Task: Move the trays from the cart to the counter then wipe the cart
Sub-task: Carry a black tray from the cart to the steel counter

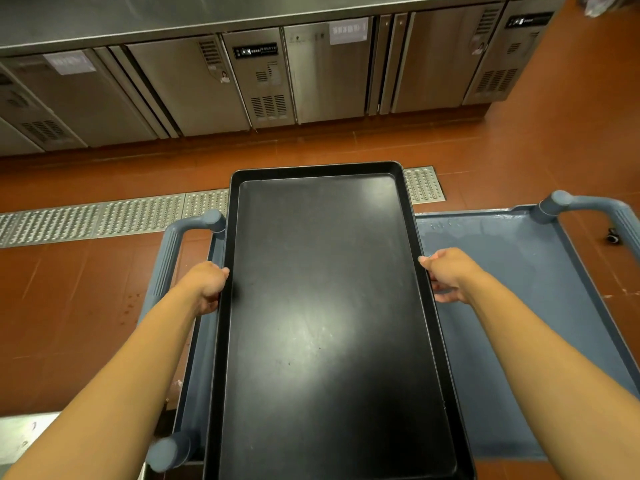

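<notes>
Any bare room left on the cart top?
Yes: the cart deck right of the black tray, out to the right handle. The left side is crowded: tray against the rim, left hand and right hand gripping its edges.

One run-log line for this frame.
step: tray transfer | left hand: grips left rim of black tray | right hand: grips right rim | blue cart: under tray, shelf wet-looking | counter: ahead

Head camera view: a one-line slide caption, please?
Both hands grip a black rectangular metal tray above a blue plastic cart.
</notes>
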`<state>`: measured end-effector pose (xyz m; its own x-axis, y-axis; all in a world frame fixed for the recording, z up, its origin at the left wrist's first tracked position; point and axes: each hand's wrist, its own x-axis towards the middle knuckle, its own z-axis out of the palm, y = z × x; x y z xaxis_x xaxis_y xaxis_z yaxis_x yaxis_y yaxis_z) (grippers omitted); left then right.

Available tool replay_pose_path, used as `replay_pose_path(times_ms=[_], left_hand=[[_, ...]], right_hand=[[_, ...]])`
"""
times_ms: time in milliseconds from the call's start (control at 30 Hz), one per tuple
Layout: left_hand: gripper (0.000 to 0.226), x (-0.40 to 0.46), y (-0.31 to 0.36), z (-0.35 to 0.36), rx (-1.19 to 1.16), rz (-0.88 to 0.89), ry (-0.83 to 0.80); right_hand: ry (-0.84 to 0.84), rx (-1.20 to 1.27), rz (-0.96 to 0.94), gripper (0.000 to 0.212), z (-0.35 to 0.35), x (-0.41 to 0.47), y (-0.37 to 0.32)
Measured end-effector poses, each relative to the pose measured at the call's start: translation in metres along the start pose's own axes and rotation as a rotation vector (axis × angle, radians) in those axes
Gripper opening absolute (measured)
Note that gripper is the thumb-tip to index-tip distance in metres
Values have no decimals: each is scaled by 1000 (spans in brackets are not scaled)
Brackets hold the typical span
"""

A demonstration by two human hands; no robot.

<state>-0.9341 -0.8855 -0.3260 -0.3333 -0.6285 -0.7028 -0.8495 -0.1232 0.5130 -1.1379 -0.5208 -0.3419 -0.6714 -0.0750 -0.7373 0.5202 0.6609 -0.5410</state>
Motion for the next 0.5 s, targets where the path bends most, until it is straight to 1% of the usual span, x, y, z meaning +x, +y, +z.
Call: replay_pose_path(times_ms=[100, 333, 433, 500], left_hand=[[27, -14, 8, -2, -4, 50, -17], [29, -41, 23, -6, -18, 41, -55], [29, -54, 32, -2, -34, 42, -67], [31, -64, 37, 5, -30, 47, -80]], right_hand=[[4, 10, -29, 26, -8, -9, -5], [16, -2, -73, 21, -41, -40, -18], [33, 3, -63, 18, -61, -54, -13], [36, 19, -48, 19, -76, -64, -6]])
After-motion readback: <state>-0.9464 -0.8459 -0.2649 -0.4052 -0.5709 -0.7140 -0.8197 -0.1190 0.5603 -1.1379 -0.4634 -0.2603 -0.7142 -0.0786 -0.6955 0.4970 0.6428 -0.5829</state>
